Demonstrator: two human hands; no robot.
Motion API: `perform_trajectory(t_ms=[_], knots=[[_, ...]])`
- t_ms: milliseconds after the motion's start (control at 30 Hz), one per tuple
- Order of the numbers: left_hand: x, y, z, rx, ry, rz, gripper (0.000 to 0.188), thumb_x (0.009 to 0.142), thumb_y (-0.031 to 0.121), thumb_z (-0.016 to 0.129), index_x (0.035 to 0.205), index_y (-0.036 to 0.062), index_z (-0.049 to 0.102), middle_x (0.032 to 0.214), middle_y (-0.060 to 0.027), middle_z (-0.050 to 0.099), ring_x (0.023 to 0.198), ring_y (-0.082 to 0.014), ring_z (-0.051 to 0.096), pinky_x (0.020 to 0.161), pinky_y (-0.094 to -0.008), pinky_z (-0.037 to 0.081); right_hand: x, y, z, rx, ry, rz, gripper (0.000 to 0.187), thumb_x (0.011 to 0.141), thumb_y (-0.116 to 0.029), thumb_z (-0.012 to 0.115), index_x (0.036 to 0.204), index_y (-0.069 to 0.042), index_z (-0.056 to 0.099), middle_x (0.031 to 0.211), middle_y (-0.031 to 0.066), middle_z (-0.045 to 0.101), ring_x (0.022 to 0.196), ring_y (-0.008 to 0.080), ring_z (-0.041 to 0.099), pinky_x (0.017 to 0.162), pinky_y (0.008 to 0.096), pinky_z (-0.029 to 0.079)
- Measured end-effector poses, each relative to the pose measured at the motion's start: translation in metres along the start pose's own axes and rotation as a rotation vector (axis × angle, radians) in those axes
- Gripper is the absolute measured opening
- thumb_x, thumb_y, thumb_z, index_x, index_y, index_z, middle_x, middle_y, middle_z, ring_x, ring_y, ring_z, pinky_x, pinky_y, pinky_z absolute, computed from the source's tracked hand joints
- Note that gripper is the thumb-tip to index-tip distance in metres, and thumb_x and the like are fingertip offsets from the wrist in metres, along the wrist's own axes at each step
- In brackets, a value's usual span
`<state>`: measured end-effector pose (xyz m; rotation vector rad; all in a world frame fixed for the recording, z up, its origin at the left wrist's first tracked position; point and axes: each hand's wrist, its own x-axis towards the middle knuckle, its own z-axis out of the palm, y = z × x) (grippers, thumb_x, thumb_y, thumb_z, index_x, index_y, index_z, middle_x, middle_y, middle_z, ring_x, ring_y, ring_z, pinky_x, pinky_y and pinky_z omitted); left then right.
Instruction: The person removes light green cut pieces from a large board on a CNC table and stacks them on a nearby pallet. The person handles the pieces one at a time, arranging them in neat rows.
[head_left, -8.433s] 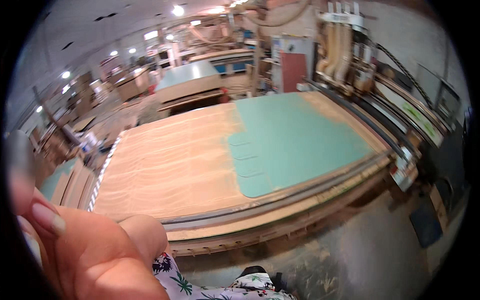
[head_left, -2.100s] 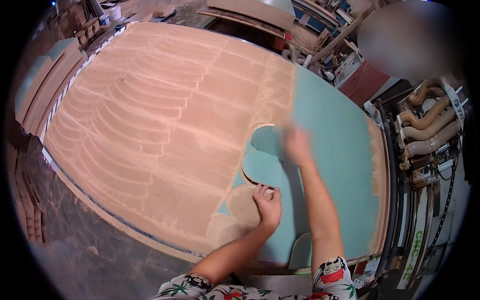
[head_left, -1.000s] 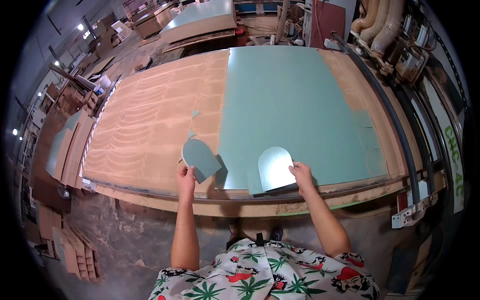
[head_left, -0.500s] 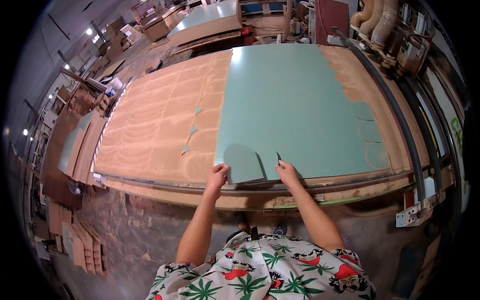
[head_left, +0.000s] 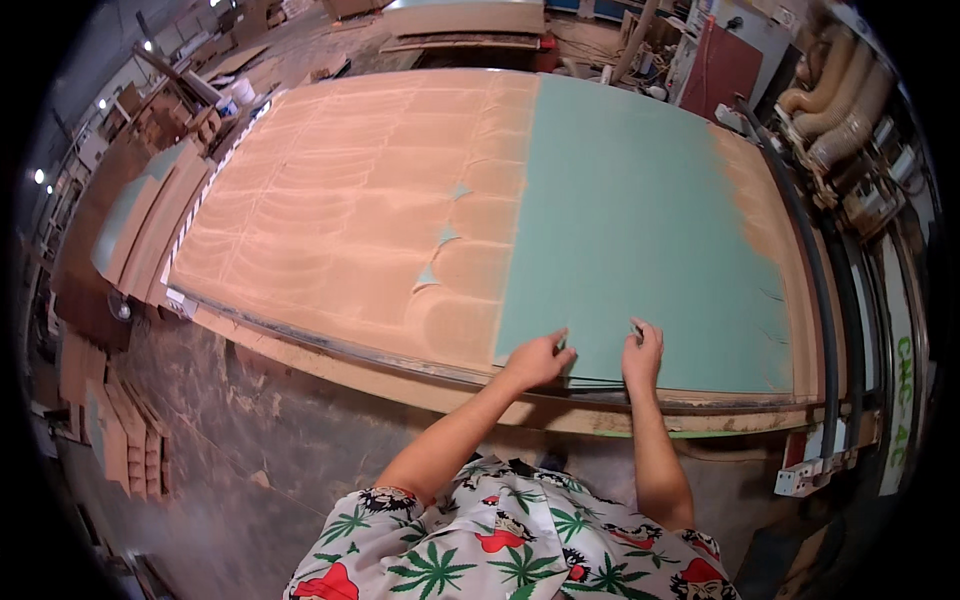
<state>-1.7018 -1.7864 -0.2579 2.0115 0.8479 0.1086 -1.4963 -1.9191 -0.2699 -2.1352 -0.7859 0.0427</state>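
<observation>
A large flat teal-green board (head_left: 640, 220) lies on the worktable. My left hand (head_left: 540, 360) is over its near edge, thumb and forefinger spread apart, with nothing visible between them. To its right, my right hand (head_left: 643, 355) is bent at the same edge, fingers curled toward the thumb. Something small and dark may be between these fingertips, but I cannot make it out. Thin dark lines run along the edge between my two hands. Whether they are a loose piece's edge or a gap, I cannot tell.
Sawdust-covered tan board (head_left: 350, 200) with curved marks and small teal triangles (head_left: 447, 236) covers the left side. A black rail (head_left: 800, 250) and ribbed hoses (head_left: 840, 95) stand at the right. Stacked boards (head_left: 140, 230) lie at the left.
The round-topped teal piece my left hand gripped no longer shows as a separate raised shape. My left hand's fingers have spread. The dark curved sliver in my right hand no longer shows clearly. The view has shifted.
</observation>
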Motion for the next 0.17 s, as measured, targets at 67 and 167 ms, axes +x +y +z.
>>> perform_trajectory(t_ms=[67,167], knots=[[-0.002,-0.020,-0.027,-0.100,-0.105,0.080,0.064,0.102,0.048,0.062,0.154,0.0111,0.055,0.109,-0.0255,0.076,0.097,-0.0375,0.074,0.089,-0.0462,0.057,-0.001,-0.045,0.031,0.063,-0.068,-0.083,0.028,0.094,-0.004,0.061,0.120,-0.005,0.070,0.115,0.0147,0.065,0.107,0.0328,0.065,0.099,0.0433,0.053],[-0.012,-0.058,-0.088,-0.122,-0.114,0.041,0.066,0.102,0.046,0.064,0.156,0.0112,0.051,0.111,-0.0236,0.077,0.093,-0.0334,0.076,0.086,-0.0463,0.058,-0.010,-0.114,0.095,0.082,-0.273,-0.170,0.026,0.094,-0.005,0.064,0.118,-0.007,0.070,0.118,0.0133,0.064,0.111,0.0306,0.065,0.099,0.0432,0.052]])
